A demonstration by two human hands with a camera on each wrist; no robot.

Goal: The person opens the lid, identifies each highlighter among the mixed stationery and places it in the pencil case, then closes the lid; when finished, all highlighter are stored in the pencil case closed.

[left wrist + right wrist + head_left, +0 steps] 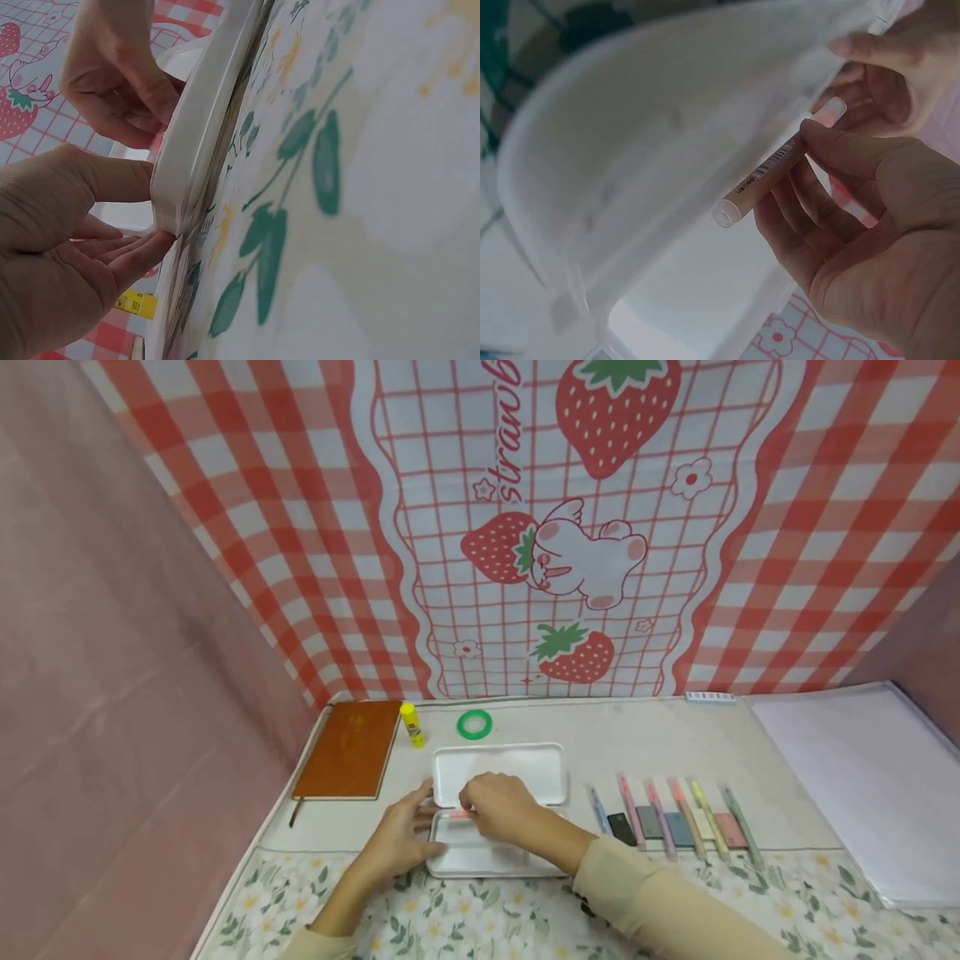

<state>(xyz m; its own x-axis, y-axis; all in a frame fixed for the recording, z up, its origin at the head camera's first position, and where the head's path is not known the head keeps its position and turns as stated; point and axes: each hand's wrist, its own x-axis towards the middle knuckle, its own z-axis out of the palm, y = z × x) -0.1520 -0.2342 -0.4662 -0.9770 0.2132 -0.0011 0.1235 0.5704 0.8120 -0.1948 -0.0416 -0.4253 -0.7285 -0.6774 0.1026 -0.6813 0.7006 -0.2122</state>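
Observation:
A white pencil case (487, 860) lies on the table with its lid raised toward the back. My left hand (397, 835) holds its left end; in the left wrist view the thumb (124, 180) is on one side of the edge and fingertips on the other. Over the case, my right hand (502, 806) pinches a slim highlighter (761, 176) between thumb and fingers. Its body looks orange-pink with a barcode label and clear ends. In the head view only a short orange-pink piece of it shows; the hand hides the rest.
Several pastel highlighters (660, 818) lie right of the case, across small coloured blocks (678, 829). A brown notebook (348, 752), yellow glue stick (412, 725) and green tape roll (474, 724) sit behind to the left. A white sheet (862, 777) covers the right side.

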